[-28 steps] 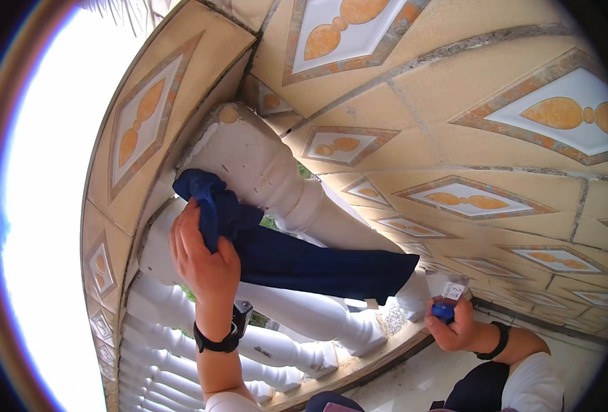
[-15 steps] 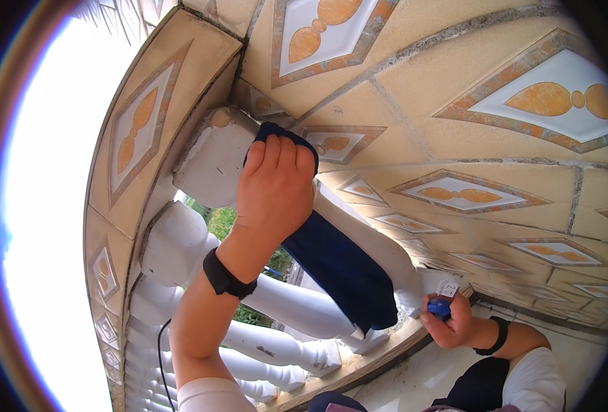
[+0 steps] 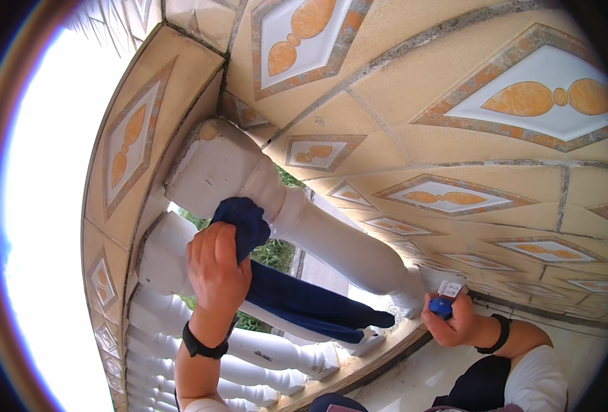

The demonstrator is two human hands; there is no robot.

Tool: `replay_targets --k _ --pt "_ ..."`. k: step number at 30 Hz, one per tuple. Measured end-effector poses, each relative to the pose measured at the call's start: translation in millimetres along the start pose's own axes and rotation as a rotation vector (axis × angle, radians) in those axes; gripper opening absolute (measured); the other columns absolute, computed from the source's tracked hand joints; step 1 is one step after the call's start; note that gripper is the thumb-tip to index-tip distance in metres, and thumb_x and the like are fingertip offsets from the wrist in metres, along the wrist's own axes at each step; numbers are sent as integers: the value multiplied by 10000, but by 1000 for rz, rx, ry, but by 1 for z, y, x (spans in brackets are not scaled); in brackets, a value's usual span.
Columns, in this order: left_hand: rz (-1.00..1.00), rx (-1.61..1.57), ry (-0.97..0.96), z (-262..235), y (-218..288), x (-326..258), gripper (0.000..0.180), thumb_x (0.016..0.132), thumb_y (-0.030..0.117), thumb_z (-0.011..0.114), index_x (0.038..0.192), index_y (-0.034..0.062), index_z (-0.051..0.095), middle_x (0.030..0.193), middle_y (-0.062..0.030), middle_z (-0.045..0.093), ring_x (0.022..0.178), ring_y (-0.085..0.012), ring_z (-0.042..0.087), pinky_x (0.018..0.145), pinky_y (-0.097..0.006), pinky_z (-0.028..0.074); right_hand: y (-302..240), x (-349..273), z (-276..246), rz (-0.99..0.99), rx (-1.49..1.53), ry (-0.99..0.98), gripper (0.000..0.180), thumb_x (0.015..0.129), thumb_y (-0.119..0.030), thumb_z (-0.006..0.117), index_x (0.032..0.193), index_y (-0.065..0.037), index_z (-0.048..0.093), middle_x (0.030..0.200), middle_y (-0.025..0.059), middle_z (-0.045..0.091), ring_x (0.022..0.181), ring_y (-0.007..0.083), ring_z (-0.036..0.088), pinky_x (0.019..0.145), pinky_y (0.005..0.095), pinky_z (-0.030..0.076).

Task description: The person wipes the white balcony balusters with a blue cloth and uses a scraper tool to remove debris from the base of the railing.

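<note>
My left hand (image 3: 220,264), with a black band on its wrist, is closed on a dark navy cloth (image 3: 304,302). The bunched top of the cloth meets the lower edge of the nearest white baluster's (image 3: 345,240) square head. From there its long tail trails down along the second baluster (image 3: 170,254), partly covering it. Off at the lower right, my right hand (image 3: 455,323) is closed around a small blue item (image 3: 441,307) with a white printed tag. Most of that item is hidden in the palm, so its kind is unclear.
A row of further white balusters (image 3: 263,350) runs away at the lower left, under a tiled rail (image 3: 139,130). A beige wall (image 3: 400,103) with diamond tiles fills the right. The balusters stand on a ledge (image 3: 359,364). Grass (image 3: 273,254) shows through the gaps.
My left hand has come down and left with the cloth, from the nearest baluster's upper part toward the second one. The nearest baluster is now uncovered. My right hand keeps its place.
</note>
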State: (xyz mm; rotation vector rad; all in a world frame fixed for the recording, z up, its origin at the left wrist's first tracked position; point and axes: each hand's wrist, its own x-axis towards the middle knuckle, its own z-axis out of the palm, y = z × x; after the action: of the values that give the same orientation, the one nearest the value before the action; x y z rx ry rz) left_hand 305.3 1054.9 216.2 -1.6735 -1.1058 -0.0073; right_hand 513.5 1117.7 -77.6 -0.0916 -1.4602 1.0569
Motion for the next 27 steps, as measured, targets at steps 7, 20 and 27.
replay_targets --k 7,20,27 --pt "75 200 -313 41 28 88 382 559 31 628 931 39 546 1072 -115 582 998 -256 527 833 -364 377 3 -4 13 -43 -49 -8 308 773 -67 594 1041 35 481 657 60 534 500 163 473 477 277 387" --pt "-360 -524 -142 66 42 -102 392 641 -27 530 1031 -24 490 1138 -228 527 1007 -417 528 863 -436 445 -4 1 9 -138 -61 -55 325 806 45 527 1091 34 369 797 113 552 626 104 513 565 242 436" --pt "-570 -712 460 53 53 -47 365 651 -81 478 1009 -16 510 1049 -181 564 915 -306 554 848 -367 430 -12 0 18 -48 20 -2 268 820 9 515 1059 21 393 720 91 523 590 109 496 543 250 428"
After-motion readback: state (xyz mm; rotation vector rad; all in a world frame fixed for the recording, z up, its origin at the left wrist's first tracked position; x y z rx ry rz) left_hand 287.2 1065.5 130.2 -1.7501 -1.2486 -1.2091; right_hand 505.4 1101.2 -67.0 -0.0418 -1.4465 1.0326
